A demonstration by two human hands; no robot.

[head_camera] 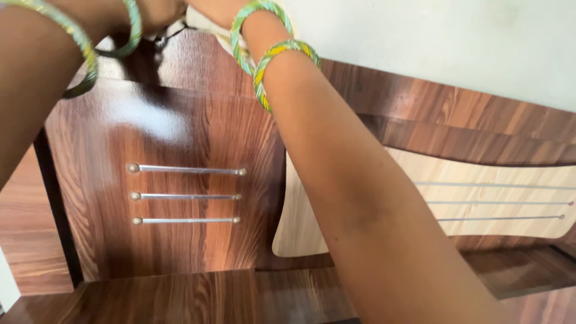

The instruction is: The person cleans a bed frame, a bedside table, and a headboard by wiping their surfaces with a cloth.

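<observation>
Both bangled arms are reaching toward twelve o'clock over the glossy brown wooden headboard (180, 138) below the pale wall (450, 42), the left hand (150, 12) and right hand (210, 9) sitting at the frame's edge, their fingers' grip impossible to tell.

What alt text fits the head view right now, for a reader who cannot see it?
Both hands, left hand and right hand, reach to the top edge of a brown wooden headboard, touching a pale cloth. Green bangles circle both wrists; three metal bars decorate the panel.

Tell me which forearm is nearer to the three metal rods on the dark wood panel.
Right. The right forearm passes just beside the three metal rods; the left forearm stays up and farther off.
</observation>
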